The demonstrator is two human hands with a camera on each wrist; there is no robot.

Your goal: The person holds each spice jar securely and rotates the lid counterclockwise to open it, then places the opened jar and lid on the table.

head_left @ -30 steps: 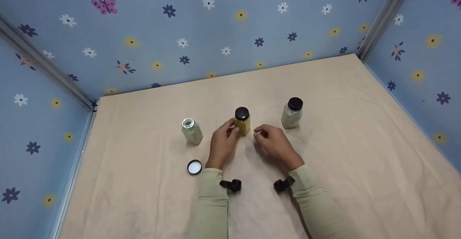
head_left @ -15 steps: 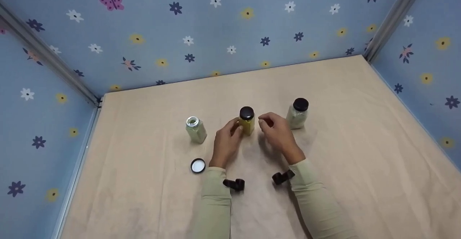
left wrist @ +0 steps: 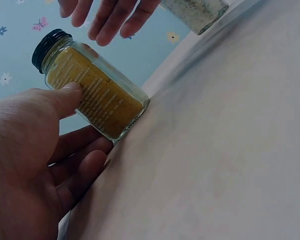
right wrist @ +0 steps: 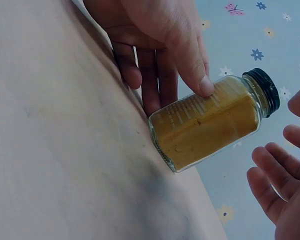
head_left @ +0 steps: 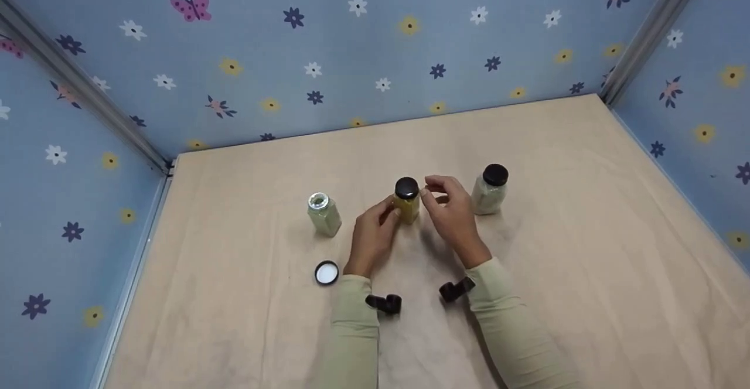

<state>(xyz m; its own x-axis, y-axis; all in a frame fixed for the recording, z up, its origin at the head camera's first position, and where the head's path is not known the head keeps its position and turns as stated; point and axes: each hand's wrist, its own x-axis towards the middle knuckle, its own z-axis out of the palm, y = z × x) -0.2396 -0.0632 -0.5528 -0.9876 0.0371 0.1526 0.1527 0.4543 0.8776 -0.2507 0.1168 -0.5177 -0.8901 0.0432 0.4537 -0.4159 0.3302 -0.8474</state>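
Observation:
A glass jar of yellow powder (head_left: 406,208) with a black lid (head_left: 406,188) stands upright on the cloth. The left hand (head_left: 372,238) grips it from the left; in the left wrist view its thumb lies on the printed side of the jar (left wrist: 95,95). Just right of the lid is the right hand (head_left: 456,216), its fingers loosely bent and holding nothing. The right wrist view shows a gap between the right hand (right wrist: 290,180) and the black lid (right wrist: 262,92).
An uncapped jar with pale green contents (head_left: 324,216) stands at the left, and a black-rimmed lid (head_left: 326,273) lies white side up in front of it. A black-capped jar with pale contents (head_left: 489,193) stands at the right. Flowered panels (head_left: 351,43) border the cloth-covered table (head_left: 234,231).
The right hand has risen from beside the yellow jar's body to the level of its lid, its fingers spreading somewhat. The left hand keeps its grip. The head view has shifted slightly.

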